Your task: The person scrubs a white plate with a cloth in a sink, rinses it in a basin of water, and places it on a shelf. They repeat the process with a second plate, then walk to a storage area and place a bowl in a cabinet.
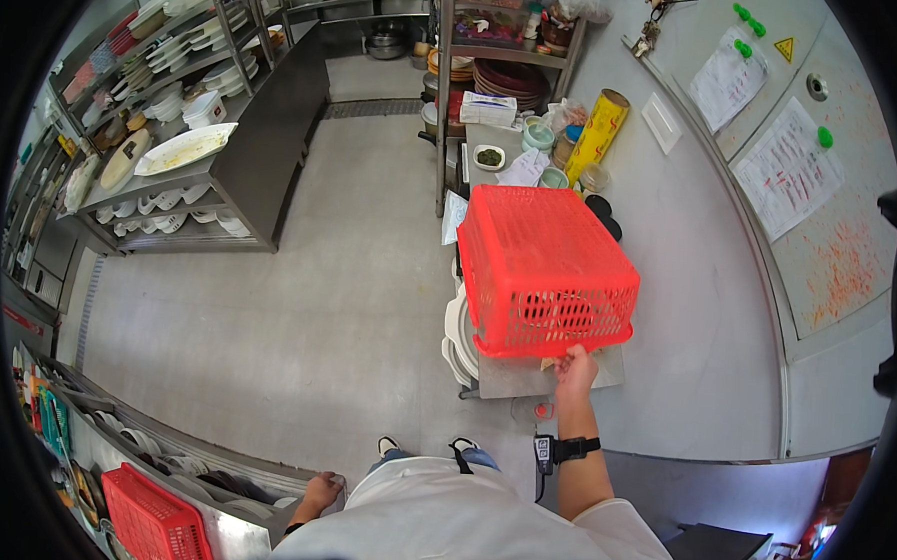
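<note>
A red plastic basket with slotted sides lies upside down over the near part of a steel side table, its base facing up. My right hand is closed on the basket's near rim, fingers curled under the edge. Behind the slots, what the basket covers cannot be made out. White plates stick out below the basket's left side. Low on the left, my left hand lies by the corner of a metal counter, its fingers loosely stretched and nothing seen in them.
Beyond the basket stand a small white bowl of dark green food, jars and a yellow roll. A steel shelf post rises nearby. Dish racks line the far left. Another red basket sits lower left.
</note>
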Demonstrator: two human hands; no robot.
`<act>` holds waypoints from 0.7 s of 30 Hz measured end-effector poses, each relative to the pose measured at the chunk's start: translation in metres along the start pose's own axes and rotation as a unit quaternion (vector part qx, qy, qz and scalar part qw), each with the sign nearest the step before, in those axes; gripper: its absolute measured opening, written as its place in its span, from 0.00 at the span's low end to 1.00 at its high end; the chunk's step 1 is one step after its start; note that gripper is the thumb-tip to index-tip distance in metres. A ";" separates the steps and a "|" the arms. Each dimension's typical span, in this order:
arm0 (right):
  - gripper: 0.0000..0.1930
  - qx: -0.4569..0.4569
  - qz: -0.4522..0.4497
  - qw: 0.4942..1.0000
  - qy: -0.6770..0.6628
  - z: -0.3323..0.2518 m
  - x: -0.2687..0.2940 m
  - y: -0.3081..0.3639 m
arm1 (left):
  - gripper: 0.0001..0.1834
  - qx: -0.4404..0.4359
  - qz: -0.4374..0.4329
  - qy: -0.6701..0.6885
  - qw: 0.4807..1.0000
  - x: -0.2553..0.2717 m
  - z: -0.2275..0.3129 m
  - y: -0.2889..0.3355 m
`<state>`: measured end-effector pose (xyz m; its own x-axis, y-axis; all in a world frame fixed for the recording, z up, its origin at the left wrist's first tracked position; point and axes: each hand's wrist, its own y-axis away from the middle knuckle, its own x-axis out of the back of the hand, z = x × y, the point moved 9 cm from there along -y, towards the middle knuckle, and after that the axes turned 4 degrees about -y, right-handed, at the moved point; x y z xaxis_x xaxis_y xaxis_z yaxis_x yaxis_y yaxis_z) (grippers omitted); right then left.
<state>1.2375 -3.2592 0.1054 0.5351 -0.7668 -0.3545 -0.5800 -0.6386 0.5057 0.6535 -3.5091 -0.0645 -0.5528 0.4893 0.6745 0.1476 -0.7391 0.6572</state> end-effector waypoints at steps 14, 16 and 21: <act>0.12 -0.070 -0.186 0.979 -0.038 -0.034 -0.152 0.016 | 0.27 0.044 0.027 0.056 0.997 -0.034 -0.011 0.025; 0.14 -0.079 -0.208 0.974 -0.055 -0.025 -0.168 0.023 | 0.27 0.055 0.024 0.052 0.997 -0.042 -0.018 0.030; 0.14 -0.095 -0.236 0.965 -0.069 0.008 -0.198 0.046 | 0.28 0.063 0.029 0.066 0.995 -0.053 -0.030 0.032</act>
<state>1.1000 -3.1372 0.1925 0.6178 -0.4035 -0.6749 -0.1622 -0.9053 0.3927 0.6631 -3.5727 -0.0888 -0.6414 0.3767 0.6684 0.2796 -0.6965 0.6608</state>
